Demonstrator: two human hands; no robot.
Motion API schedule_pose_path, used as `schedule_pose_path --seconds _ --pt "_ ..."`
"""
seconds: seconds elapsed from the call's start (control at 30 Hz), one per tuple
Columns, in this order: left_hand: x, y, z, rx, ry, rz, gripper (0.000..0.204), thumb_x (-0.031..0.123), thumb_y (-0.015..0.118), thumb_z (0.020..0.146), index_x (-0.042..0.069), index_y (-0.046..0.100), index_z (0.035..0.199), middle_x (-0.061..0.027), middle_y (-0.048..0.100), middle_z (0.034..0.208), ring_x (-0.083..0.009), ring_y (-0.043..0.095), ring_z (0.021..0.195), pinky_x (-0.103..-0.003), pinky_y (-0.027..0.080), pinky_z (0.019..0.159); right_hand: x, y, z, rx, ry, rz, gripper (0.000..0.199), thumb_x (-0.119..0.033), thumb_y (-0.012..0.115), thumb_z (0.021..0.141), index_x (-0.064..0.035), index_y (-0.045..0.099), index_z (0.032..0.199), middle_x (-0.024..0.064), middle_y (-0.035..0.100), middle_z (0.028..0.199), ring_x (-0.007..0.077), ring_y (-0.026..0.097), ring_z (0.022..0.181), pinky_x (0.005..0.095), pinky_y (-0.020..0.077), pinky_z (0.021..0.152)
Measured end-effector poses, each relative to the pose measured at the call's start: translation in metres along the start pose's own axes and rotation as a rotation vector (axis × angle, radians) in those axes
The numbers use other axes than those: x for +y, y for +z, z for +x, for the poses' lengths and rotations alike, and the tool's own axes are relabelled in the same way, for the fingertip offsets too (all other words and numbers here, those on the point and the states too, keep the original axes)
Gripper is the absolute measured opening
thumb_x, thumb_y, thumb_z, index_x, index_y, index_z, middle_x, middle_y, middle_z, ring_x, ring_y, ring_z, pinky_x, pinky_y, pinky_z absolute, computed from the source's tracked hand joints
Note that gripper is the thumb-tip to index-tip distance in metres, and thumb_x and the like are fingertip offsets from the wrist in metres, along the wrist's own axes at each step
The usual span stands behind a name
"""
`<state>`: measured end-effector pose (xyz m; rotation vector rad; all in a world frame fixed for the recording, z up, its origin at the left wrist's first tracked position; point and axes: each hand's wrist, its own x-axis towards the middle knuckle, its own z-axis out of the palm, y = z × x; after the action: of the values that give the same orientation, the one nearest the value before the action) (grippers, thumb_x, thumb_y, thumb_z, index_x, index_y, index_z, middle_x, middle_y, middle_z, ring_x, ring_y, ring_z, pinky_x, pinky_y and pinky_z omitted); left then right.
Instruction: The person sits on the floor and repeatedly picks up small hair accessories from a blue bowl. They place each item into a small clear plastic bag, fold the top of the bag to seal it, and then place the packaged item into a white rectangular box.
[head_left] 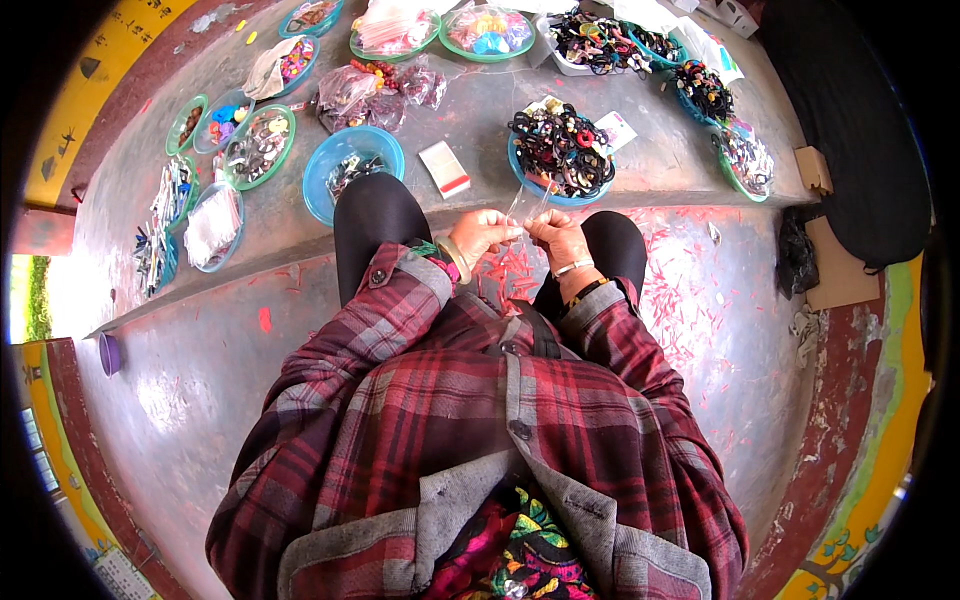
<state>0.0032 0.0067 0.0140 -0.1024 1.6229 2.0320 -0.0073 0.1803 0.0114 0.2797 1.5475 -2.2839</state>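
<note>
Between my knees, both hands meet with fingertips pinched close together. My left hand (480,236), wearing a pale bangle, and my right hand (560,240), with a silver bracelet and a dark beaded one, are closed on a small clear plastic bag (528,206). The bag stands up from the fingers; whether anything is in it I cannot tell. Just beyond it is a blue bowl (513,172) heaped with dark and coloured hair ties (560,145). A white packet with a red stripe (443,170) lies left of that bowl.
A blue basin (312,170) with small metallic pieces stands by my left knee. Several bowls of small goods line the raised ledge, including a green one (290,135). Red scraps (690,280) litter the floor. A black bag (797,250) and cardboard (842,270) lie right.
</note>
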Motion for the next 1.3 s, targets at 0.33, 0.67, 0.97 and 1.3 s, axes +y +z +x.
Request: schedule_pose_path --seconds 0.33,0.67,0.97,1.3 --pt "-0.0036 -0.0008 0.0014 -0.027 -0.032 -0.027 0.014 0.017 0.062 0.078 0.006 0.058 0.085 0.0007 0.058 0.076 -0.0073 0.053 0.067 -0.020 0.041 0.059 0.0009 -0.0013 0.0013 -0.040 0.052 0.040 0.022 -0.005 0.067 0.070 -0.0109 0.050 0.059 -0.0016 0.051 0.057 0.0092 0.046 0.052 0.0219 0.0344 0.051" --pt "-0.0066 -0.0056 0.0040 0.025 -0.007 -0.002 0.018 0.019 0.063 0.077 0.003 0.061 0.086 -0.0026 0.062 0.077 -0.0079 0.053 0.064 -0.020 0.040 0.058 -0.0056 0.0030 -0.0049 -0.071 0.167 -0.061 0.006 -0.014 0.064 0.076 -0.0092 0.061 0.074 -0.0008 0.059 0.067 0.0086 0.054 0.061 0.0207 0.0403 0.057" --pt "-0.0070 -0.0047 0.0025 0.037 0.053 0.098 0.022 0.023 0.060 0.080 0.002 0.064 0.085 -0.0028 0.063 0.076 -0.0074 0.052 0.064 -0.021 0.039 0.058 -0.0039 0.0006 -0.0041 -0.053 0.157 0.003 0.009 -0.016 0.063 0.077 -0.0073 0.063 0.079 -0.0003 0.060 0.069 0.0090 0.055 0.064 0.0210 0.0394 0.059" --pt "-0.0053 -0.0001 0.0027 -0.002 -0.016 -0.033 0.023 0.021 0.059 0.081 0.004 0.059 0.097 -0.0031 0.062 0.089 -0.0095 0.055 0.072 -0.021 0.042 0.063 -0.0017 -0.0012 -0.0030 -0.043 -0.007 -0.035 0.006 -0.008 0.064 0.073 -0.0045 0.062 0.070 0.0000 0.058 0.065 0.0079 0.049 0.059 0.0202 0.0373 0.058"
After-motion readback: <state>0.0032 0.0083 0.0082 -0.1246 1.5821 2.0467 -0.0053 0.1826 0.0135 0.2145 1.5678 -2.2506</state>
